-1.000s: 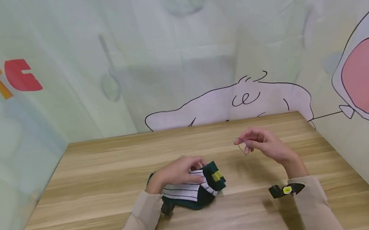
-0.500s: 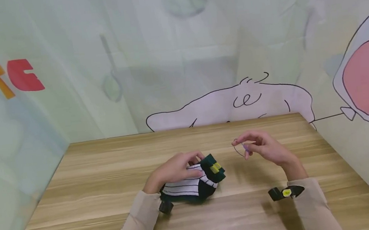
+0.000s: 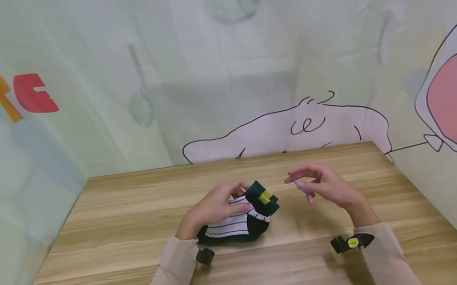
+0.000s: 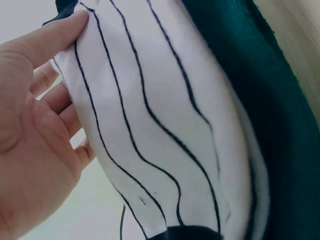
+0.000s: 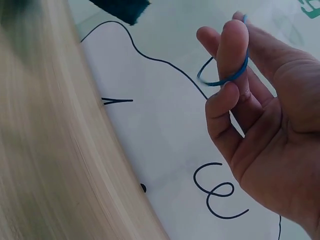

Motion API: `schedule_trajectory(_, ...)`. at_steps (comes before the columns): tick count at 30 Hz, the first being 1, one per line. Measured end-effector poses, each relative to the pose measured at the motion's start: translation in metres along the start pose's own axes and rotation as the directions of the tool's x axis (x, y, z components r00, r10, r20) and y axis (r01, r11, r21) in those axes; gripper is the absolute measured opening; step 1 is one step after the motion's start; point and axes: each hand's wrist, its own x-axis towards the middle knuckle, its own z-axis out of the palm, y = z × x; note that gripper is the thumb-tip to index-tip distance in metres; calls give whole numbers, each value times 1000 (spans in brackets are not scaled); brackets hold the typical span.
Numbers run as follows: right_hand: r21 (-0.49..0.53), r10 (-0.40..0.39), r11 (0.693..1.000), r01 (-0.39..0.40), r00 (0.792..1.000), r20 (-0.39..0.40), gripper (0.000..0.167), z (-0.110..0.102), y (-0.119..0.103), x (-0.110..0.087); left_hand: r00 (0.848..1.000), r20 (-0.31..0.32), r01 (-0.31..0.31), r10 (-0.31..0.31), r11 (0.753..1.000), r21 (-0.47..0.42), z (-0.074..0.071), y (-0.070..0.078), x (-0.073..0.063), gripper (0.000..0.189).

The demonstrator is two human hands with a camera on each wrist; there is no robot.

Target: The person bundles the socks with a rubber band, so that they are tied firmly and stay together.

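Note:
A pair of socks (image 3: 226,229), white with thin dark stripes and dark green heels and cuffs, is in my left hand (image 3: 214,204) at mid-table. In the left wrist view the thumb lies over the striped sock (image 4: 150,125) with the other fingers behind it; a green layer (image 4: 265,110) shows alongside. The cuffs, with a yellow patch (image 3: 266,197), point up and right. Off to the right, my right hand (image 3: 330,187) is raised with a thin blue rubber band (image 5: 236,76) looped around its bent fingers. A gap separates this hand from the cuffs.
The wood-grain table (image 3: 133,200) reaches back to a printed curtain (image 3: 189,95) with cartoon drawings. Small black cameras sit on both wrists, the left wrist camera (image 3: 205,256) close beside the socks.
The left hand has raised and tilted the socks, cuffs moving up and away. The right hand has shifted slightly left, and the band, earlier spread as a wider loop, now looks narrower.

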Motion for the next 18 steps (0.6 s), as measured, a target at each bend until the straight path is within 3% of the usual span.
schedule_trajectory(5,11,35,999,-35,999,-12,29,6,0,3,1000,-25,-2,2,1000,-3,-1,0,-2,30)
schedule_trajectory(12,35,94,995,-92,995,-43,5,10,-1,5,998,-58,-2,0,1000,-22,-2,3,-3,29)
schedule_trajectory(18,-42,94,994,-97,993,-70,28,12,-1,5,997,-72,-3,1,1000,-28,-4,3,-3,29)
